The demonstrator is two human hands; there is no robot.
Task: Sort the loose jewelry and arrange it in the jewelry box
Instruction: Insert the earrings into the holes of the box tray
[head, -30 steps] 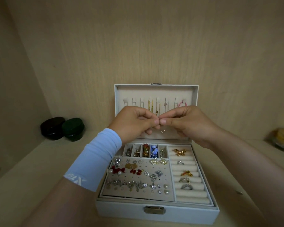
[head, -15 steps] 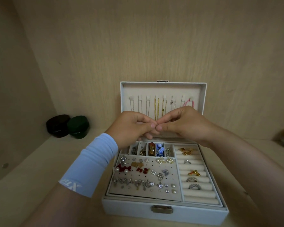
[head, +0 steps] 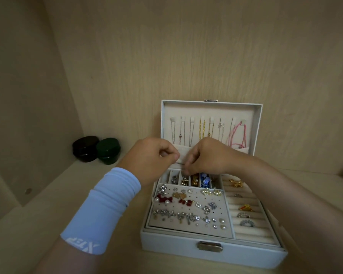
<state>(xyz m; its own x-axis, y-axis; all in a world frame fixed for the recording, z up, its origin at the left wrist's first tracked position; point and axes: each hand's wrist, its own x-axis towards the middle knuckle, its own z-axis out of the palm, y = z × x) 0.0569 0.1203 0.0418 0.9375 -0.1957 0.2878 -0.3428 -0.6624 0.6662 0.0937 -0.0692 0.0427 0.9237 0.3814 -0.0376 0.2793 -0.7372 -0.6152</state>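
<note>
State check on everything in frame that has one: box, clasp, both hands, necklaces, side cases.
jewelry box: open, lid upright.
front clasp: unlatched.
left hand: fingers curled above the box; contents hidden.
right hand: fingertips down at the small compartments; grip unclear.
necklaces: hanging inside the lid.
black case: closed.
green case: closed.

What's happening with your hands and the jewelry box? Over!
Left hand, right hand curled near back compartments; any piece pinched too small to see. Jewelry box open. Nothing blocking.

White jewelry box [head: 210, 252] open, lid upright; earrings [head: 188, 206] on panel, rings [head: 246, 214] in rolls.
</note>
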